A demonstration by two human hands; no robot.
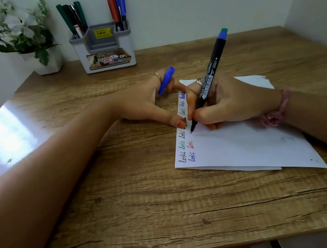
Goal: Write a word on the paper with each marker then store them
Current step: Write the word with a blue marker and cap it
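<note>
A white sheet of paper [245, 146] lies on the wooden desk [141, 204], with the word "loki" written several times along its left edge in different colours. My right hand [226, 101] grips a black-bodied blue marker [210, 78], uncapped, its tip touching the paper beside the second row of words. My left hand [146, 105] rests at the paper's left edge, thumb pressing down near the tip, and holds the blue cap [166, 80] between its fingers.
A grey and white pen holder [104, 46] stands at the back centre, with green and black markers [73, 19] in its left slot and red and blue markers [118, 9] in its right. A potted plant [20, 35] sits at the back left. White walls close in both sides.
</note>
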